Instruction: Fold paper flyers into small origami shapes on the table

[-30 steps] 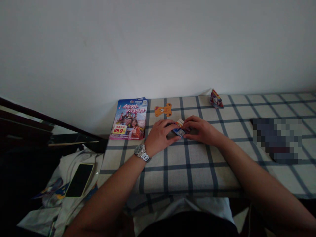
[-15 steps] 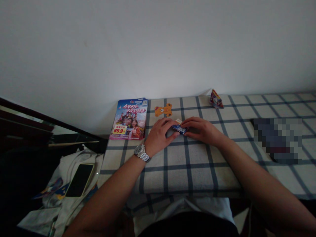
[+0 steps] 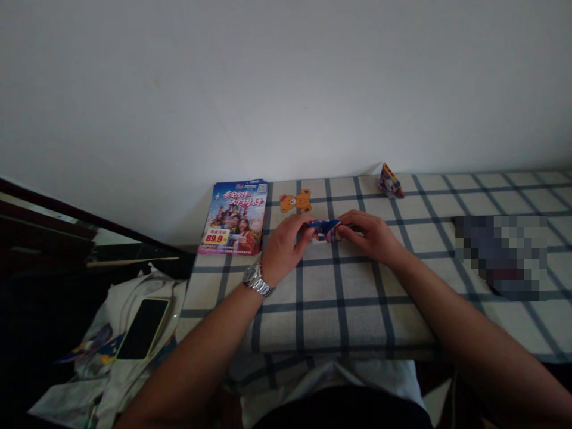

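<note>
Between my hands is a small folded piece of printed paper (image 3: 325, 231), blue along its upper edge with a colourful picture below. My left hand (image 3: 286, 247) pinches its left end between thumb and fingers. At the right end, my right hand (image 3: 369, 236) grips the paper the same way. A metal watch sits on my left wrist. Beyond the right hand, near the wall, stands a folded paper pyramid (image 3: 391, 182) with a similar colourful print. Left of my hands lies a stack of printed flyers (image 3: 235, 217).
A checked cloth (image 3: 308, 316) covers the table, with a flat orange bear figure (image 3: 295, 201) near the flyers. At the right lies a dark, pixelated object (image 3: 500, 256). A phone (image 3: 143, 329) rests on a white bag (image 3: 100, 381) at the lower left. The wall (image 3: 286, 89) borders the table's back.
The folded paper has been turned in my fingers: its blue edge now faces up, with a picture below. Both hands have shifted slightly and hold its ends.
</note>
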Motion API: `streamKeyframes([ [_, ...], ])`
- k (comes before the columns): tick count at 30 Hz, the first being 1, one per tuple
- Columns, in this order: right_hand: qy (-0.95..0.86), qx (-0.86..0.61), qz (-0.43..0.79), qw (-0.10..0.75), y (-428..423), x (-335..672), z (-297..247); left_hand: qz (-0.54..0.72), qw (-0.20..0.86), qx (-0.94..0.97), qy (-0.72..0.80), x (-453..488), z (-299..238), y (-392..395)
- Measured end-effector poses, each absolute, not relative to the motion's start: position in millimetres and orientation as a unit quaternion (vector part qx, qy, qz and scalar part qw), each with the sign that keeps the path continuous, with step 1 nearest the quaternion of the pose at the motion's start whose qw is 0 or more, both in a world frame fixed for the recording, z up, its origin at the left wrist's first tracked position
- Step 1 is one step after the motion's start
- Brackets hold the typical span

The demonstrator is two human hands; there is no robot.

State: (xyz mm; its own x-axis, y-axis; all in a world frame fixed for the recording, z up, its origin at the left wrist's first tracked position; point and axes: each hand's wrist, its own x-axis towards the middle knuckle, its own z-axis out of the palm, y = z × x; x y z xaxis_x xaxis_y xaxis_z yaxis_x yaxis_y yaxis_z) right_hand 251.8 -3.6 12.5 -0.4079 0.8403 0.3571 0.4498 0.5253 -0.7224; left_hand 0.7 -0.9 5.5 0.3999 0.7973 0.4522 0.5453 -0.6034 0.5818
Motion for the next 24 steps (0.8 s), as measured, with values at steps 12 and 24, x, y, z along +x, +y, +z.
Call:
streamKeyframes([
  [12,-0.747,-0.491,0.286,0.345,-2,249,-1,0.313,0.153,0.834,0.427,0,2,0],
  [24,-0.798,-0.477,0.180,0.321,1,246,-1,0.265,0.124,0.858,0.422,1,3,0],
])
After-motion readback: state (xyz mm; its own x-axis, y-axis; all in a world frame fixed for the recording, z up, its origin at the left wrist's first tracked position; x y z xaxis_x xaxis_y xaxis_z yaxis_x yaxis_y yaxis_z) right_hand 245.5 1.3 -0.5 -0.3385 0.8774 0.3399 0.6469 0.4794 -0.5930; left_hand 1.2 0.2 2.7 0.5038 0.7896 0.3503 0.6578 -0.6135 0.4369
